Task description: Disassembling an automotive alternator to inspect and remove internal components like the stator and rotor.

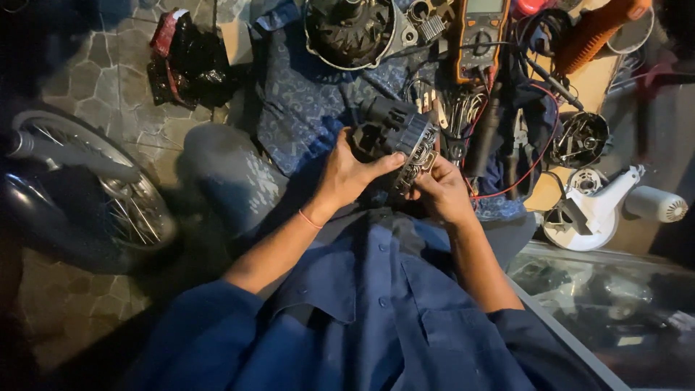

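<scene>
My left hand [349, 172] grips a round motor part [400, 137] with a black housing and a ring of metal laminations, held above my lap. Its thumb lies across the part's near face. My right hand [441, 190] pinches the part's lower right edge, fingertips against the laminated ring. A thin orange band circles my left wrist. Both forearms come out of rolled dark blue sleeves.
A patterned blue cloth [304, 94] on the stone floor carries a black fan housing [351, 29], an orange multimeter [480, 32] with red and black leads, and loose tools. A white fan body [601, 206] lies right, a spoked wheel [108, 188] left, a glass case [615, 304] lower right.
</scene>
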